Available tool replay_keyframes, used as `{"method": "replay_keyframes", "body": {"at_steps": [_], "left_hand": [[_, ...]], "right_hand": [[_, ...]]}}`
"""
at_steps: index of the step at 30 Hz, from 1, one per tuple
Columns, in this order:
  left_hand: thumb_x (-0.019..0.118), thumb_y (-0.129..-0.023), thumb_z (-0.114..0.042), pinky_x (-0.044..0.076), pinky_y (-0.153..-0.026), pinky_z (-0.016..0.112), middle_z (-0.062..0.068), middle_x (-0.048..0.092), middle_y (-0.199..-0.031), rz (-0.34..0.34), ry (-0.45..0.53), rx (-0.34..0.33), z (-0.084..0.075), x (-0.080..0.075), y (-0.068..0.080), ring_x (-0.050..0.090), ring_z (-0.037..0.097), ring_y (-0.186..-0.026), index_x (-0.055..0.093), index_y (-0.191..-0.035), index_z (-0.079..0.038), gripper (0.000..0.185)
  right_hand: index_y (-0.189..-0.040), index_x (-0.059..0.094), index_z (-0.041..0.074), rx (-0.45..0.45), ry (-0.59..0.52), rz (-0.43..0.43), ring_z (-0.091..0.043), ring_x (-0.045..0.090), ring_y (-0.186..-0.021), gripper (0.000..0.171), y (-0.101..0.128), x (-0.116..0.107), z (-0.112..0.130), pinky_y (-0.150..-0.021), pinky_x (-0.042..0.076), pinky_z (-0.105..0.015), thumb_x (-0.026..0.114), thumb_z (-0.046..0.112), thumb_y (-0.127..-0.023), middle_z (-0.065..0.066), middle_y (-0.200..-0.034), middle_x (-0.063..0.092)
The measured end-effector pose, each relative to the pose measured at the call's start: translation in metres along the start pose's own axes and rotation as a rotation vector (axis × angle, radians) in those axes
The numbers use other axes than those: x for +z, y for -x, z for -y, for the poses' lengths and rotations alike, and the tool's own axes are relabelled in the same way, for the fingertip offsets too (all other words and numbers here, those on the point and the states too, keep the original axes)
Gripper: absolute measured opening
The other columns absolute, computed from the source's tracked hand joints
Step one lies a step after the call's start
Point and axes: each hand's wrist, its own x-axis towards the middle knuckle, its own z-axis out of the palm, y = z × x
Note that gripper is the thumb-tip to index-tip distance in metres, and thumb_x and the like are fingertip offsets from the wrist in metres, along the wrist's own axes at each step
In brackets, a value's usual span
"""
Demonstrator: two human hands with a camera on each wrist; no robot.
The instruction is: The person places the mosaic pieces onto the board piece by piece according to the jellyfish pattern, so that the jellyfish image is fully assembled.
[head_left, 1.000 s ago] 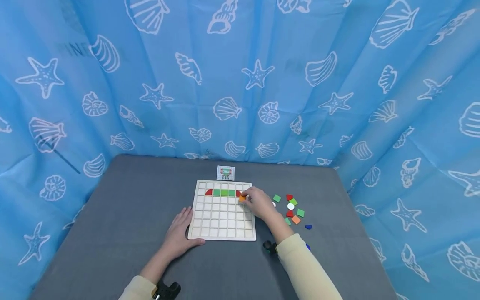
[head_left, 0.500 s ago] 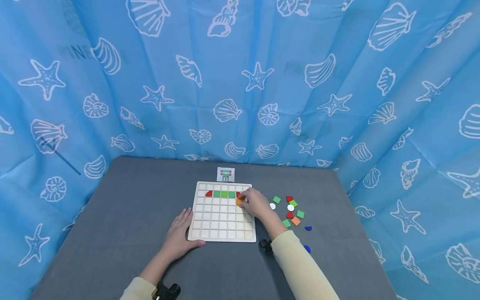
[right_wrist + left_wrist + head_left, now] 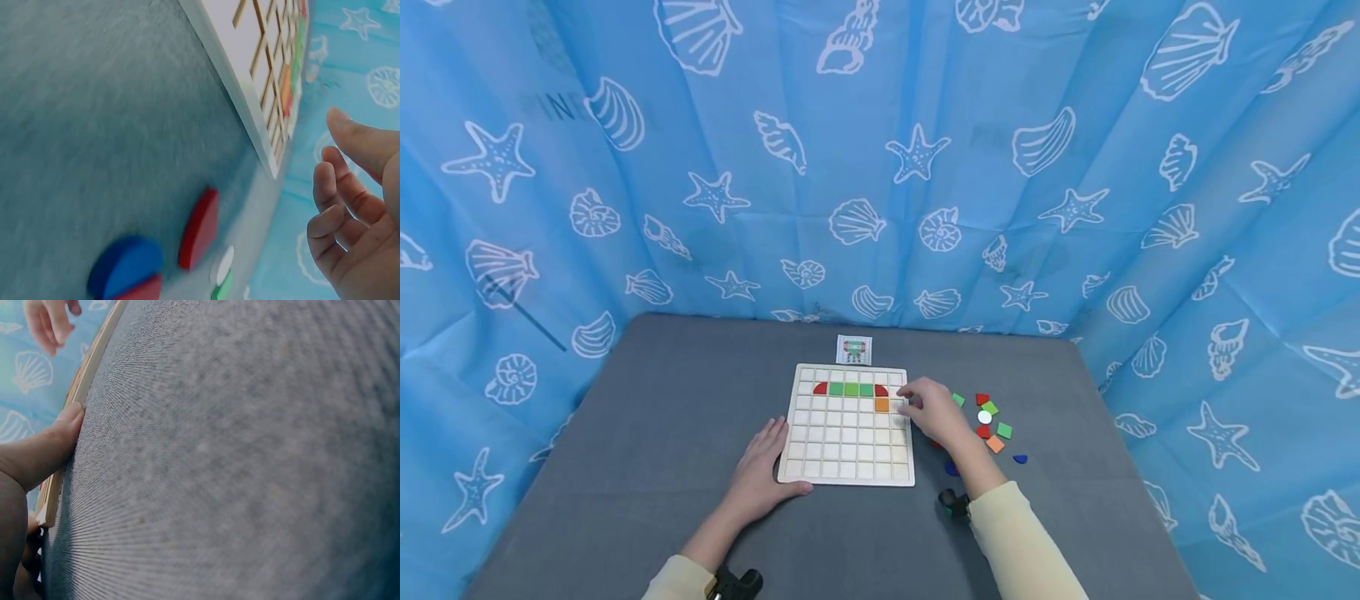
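Observation:
A white wooden grid board lies on the grey table. Its second row holds a red quarter piece, green squares and another red piece; an orange square sits in the cell below that. My right hand hovers at the board's right edge, fingers relaxed and empty. My left hand rests flat at the board's front left corner, a fingertip touching the board's rim.
Loose pieces lie right of the board: green, red, white round, orange, blue. A red piece and a blue one lie by my right wrist. A small pattern card lies behind the board. Blue curtains surround the table.
My right hand set the orange square into the cell under the right red piece, let go, and drew back to the right. The left hand stayed put.

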Motion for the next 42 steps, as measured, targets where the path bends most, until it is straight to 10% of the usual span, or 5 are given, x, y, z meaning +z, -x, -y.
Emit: {"method": "replay_keyframes", "body": {"at_steps": [15, 25, 42], "left_hand": [[0.082, -0.070, -0.064, 0.023, -0.122, 0.058, 0.020, 0.027, -0.164, 0.008, -0.013, -0.008, 0.000, -0.002, -0.001, 0.021, 0.040, -0.153, 0.028, -0.157, 0.002, 0.122], [0.082, -0.069, -0.065, 0.023, -0.122, 0.057, 0.020, 0.028, -0.164, 0.008, -0.014, -0.015, 0.000, -0.001, 0.000, 0.022, 0.039, -0.153, 0.029, -0.157, 0.002, 0.123], [0.082, -0.070, -0.064, 0.022, -0.123, 0.057, 0.020, 0.026, -0.165, 0.033, -0.012, -0.024, -0.001, 0.000, 0.000, 0.020, 0.039, -0.154, 0.027, -0.157, 0.003, 0.123]], "right_hand": [[-0.115, 0.076, 0.009, 0.114, -0.010, -0.076, -0.016, 0.058, -0.079, 0.033, 0.045, -0.020, -0.023, -0.064, 0.052, -0.030, 0.083, 0.021, -0.085, -0.006, -0.103, 0.069], [-0.102, 0.072, 0.011, 0.249, 0.180, -0.056, -0.018, 0.063, -0.077, 0.036, 0.063, -0.006, -0.034, -0.066, 0.053, -0.040, 0.084, 0.039, -0.082, -0.002, -0.088, 0.067], [-0.094, 0.066, 0.009, 0.170, 0.304, -0.045, -0.019, 0.056, -0.068, 0.028, 0.063, 0.004, -0.031, -0.055, 0.048, -0.036, 0.084, 0.028, -0.083, -0.006, -0.082, 0.057]]}}
